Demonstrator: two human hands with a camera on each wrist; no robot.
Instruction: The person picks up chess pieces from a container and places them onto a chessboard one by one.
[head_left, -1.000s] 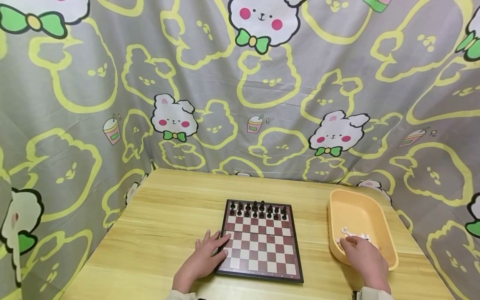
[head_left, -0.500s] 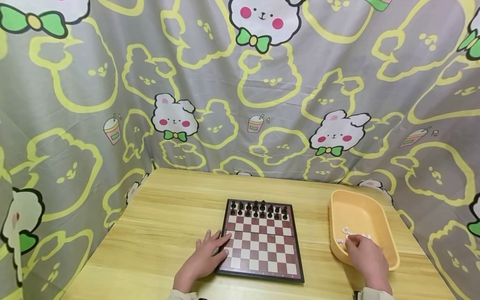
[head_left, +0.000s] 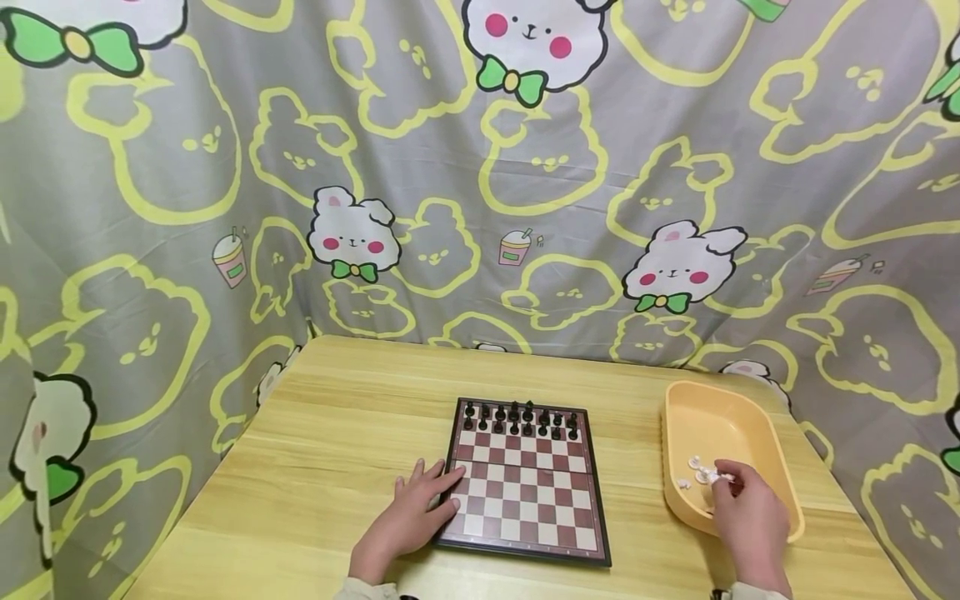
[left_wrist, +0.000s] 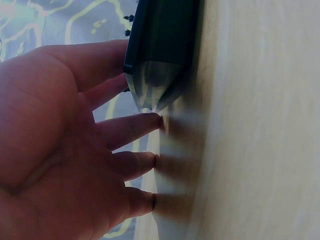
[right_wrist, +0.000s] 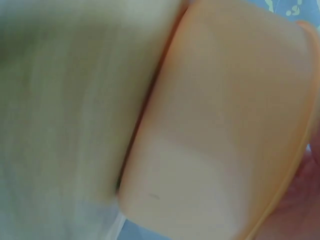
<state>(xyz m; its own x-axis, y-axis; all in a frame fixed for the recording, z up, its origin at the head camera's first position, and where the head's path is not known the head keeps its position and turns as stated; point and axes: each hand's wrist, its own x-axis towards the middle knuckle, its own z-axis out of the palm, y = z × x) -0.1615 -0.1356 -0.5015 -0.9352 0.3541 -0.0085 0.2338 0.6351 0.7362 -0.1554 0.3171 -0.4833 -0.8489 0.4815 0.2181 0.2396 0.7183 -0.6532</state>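
Note:
In the head view, a magnetic-looking chessboard [head_left: 517,508] lies on the table, black chess pieces [head_left: 513,421] standing in two rows at its far end. My left hand [head_left: 408,512] rests at the board's left side, thumb and index finger on its edge. The left wrist view shows the other fingers [left_wrist: 137,162] spread, tips on the tabletop beside the dark board side [left_wrist: 162,40]. Inside a yellow-orange tray [head_left: 720,417], my right hand [head_left: 752,512] pinches what looks like a white chess piece, among several white chess pieces [head_left: 694,462]. The tray wall [right_wrist: 215,125] hides most of that hand in the right wrist view.
The wooden table [head_left: 337,417] carries the board in the middle and the tray at the right. A grey curtain [head_left: 450,167] with cartoon prints hangs behind and along both sides. The tray's raised rim [head_left: 783,454] surrounds the white pieces.
My right hand has shifted slightly rightward within the tray, uncovering more white pieces at its left. My left hand keeps its place on the board's edge.

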